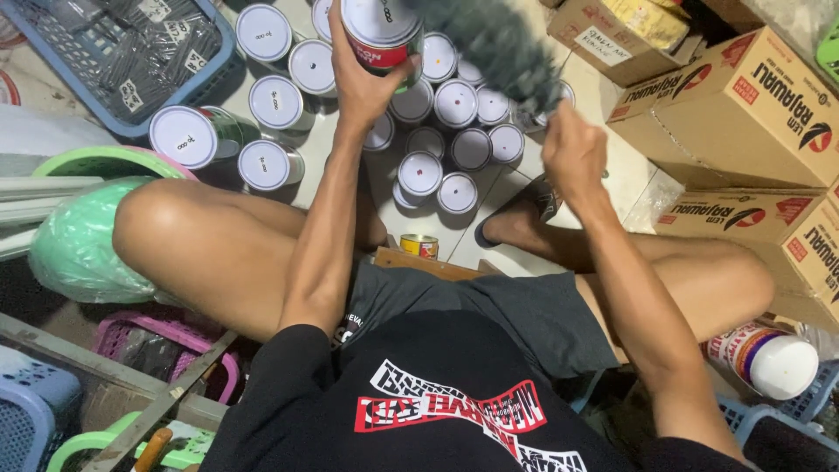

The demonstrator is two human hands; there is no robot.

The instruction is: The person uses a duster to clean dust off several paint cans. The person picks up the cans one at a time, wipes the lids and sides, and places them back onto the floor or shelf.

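Note:
My left hand (360, 77) grips a red-and-white tin can (380, 33) with a white lid, held up over the floor. My right hand (572, 153) holds the handle of a dark grey feather duster (489, 44), whose blurred head reaches up beside the held can. Below both hands, several white-lidded cans (454, 144) stand grouped on the tiled floor. I sit low with bare knees spread to either side.
Brown cardboard boxes (743, 114) are stacked at the right. A blue basket (122, 61) of packaged items sits top left. Green plastic stools (87, 218), a pink basket (166, 345) and a white-capped bottle (769, 358) crowd the sides. A small yellow can (419, 246) lies between my legs.

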